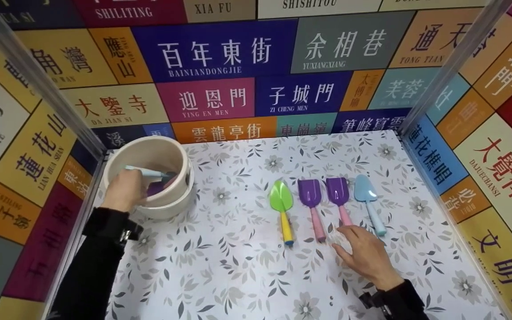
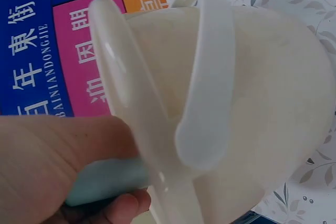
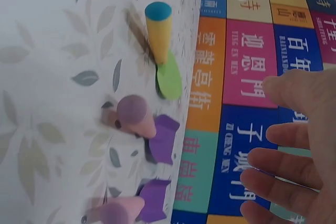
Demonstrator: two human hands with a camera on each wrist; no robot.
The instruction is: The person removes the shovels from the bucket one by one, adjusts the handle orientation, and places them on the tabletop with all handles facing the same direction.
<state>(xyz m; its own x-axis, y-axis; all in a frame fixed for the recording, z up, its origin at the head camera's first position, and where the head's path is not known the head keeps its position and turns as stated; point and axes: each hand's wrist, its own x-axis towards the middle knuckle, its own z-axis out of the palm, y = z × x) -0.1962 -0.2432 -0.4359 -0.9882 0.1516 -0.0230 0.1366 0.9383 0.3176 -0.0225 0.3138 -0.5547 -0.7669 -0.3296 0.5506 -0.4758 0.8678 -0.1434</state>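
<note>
My left hand (image 1: 126, 189) reaches over the rim of a cream bucket (image 1: 162, 206) and grips a light blue handle (image 2: 107, 179). The handle slants into the bucket, and its far end is partly hidden. Something purple (image 1: 154, 189) lies inside. My right hand (image 1: 365, 253) hovers with spread fingers near the handle end of a purple toy shovel (image 1: 338, 190) with a pink handle, holding nothing. Beside it lie a second purple shovel (image 1: 310, 193), a green trowel (image 1: 281, 198) with a yellow handle, and a light blue trowel (image 1: 366, 189), all in a row.
A white floral-patterned sheet (image 1: 229, 266) covers the tabletop. Panels with coloured Chinese signs (image 1: 211, 53) stand behind and at both sides, with clear corner posts (image 1: 449, 66). The bucket has a white carrying handle (image 2: 210, 77) and stands in the back left corner.
</note>
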